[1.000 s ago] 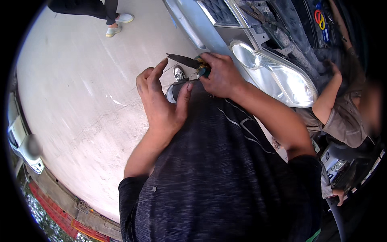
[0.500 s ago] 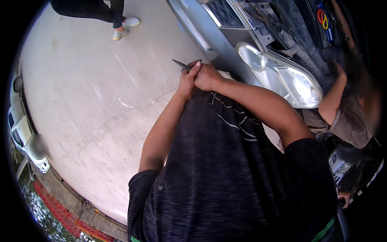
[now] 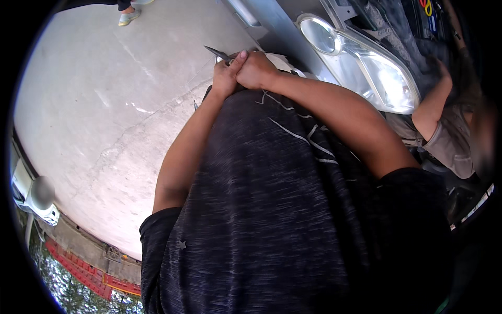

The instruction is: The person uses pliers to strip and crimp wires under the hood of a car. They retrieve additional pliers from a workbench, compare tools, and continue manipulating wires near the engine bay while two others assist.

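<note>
My left hand (image 3: 226, 76) and my right hand (image 3: 256, 70) are pressed together in front of my dark shirt. A tapered grey metal tool (image 3: 216, 53) sticks out of my left hand, its point toward the upper left. Its other end is hidden, so its exact kind is unclear. The left thumb lies against the side of the right hand. My right fingers are curled in, and whatever they may hold is out of sight.
On the right stands a car with a clear headlight (image 3: 361, 65) and an exposed front end. Another person's arm (image 3: 434, 104) reaches in there. At the upper left, a person's shoe (image 3: 129, 18) is on the concrete floor (image 3: 104, 120). A white vehicle (image 3: 23, 183) shows at far left.
My clasped hands and the tool sit higher and a little further left in the picture. The whole view has shifted, with the car and the other person's foot moving up. My grip looks the same.
</note>
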`<state>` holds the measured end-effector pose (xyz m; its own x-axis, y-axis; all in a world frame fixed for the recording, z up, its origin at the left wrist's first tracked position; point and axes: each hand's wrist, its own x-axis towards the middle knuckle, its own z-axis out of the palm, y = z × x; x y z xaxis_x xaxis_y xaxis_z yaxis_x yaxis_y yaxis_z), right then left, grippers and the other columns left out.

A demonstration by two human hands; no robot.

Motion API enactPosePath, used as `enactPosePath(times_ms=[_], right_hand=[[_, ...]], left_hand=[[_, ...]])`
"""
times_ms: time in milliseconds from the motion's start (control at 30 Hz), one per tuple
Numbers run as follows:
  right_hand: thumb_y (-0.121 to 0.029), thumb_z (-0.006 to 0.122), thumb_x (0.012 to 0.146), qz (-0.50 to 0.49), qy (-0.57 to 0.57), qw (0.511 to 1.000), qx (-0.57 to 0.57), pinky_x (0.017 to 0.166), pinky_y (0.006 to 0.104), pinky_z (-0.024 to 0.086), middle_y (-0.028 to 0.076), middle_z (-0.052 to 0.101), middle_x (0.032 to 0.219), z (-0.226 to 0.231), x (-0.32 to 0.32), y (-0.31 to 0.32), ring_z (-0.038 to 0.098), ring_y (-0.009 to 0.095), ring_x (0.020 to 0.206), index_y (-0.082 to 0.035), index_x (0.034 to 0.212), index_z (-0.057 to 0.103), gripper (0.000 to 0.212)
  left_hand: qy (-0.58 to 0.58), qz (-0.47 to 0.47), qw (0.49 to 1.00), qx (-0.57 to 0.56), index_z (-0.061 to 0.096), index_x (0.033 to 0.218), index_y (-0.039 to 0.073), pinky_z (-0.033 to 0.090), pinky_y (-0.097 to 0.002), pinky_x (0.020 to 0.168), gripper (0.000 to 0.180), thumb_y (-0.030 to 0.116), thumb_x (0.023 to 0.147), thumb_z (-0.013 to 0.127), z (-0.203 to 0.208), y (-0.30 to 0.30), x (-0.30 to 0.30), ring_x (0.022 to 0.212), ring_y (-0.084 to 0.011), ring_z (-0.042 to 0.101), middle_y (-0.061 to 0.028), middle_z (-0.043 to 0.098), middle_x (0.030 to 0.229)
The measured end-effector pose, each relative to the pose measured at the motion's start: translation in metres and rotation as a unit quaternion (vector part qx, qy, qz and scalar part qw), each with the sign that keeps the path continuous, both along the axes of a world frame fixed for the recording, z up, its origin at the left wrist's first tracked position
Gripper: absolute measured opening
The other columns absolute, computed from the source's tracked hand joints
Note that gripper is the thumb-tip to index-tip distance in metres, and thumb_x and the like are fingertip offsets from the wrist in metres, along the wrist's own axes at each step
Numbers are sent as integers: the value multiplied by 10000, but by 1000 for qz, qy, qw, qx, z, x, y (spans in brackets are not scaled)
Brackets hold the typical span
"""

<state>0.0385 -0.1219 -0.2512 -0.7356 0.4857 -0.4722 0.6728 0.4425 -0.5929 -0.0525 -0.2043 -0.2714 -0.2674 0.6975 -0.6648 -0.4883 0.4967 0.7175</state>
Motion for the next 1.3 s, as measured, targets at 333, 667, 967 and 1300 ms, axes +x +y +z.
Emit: enactPosePath(times_ms=[333,667,967,1300], right_hand=[[-225,531,712,13,-12,999,-37,818,421,503,183,666,926,7,-6,0,635,363,889,-72,880,674,268],[-222,539,701,8,-31,998,-57,817,416,505,203,661,937,-3,-14,-6,635,364,898,-35,861,672,279],[-224,540,751,-19,-4,998,-60,815,419,505,234,647,955,1,-20,5,621,385,921,1,965,632,324],[-44,689,588,12,197,969,146,839,454,423,183,511,1030,128,-5,37,526,378,998,-16,1001,477,465]], left_hand=[[-12,5,1000,-17,650,1012,-82,486,-268,770,545,425,817,700,-6,-5,-5,847,-147,618,-122,668,931],[-22,10,998,-61,651,1003,-85,491,-267,763,560,435,804,711,-6,-10,-11,839,-151,627,-133,670,932],[32,-29,999,16,622,1006,-98,489,-274,743,596,462,811,691,2,3,-20,821,-157,619,-130,662,916],[654,-81,739,140,596,1088,62,378,-374,846,319,54,772,641,179,-29,-73,935,-287,540,-101,597,1010]])
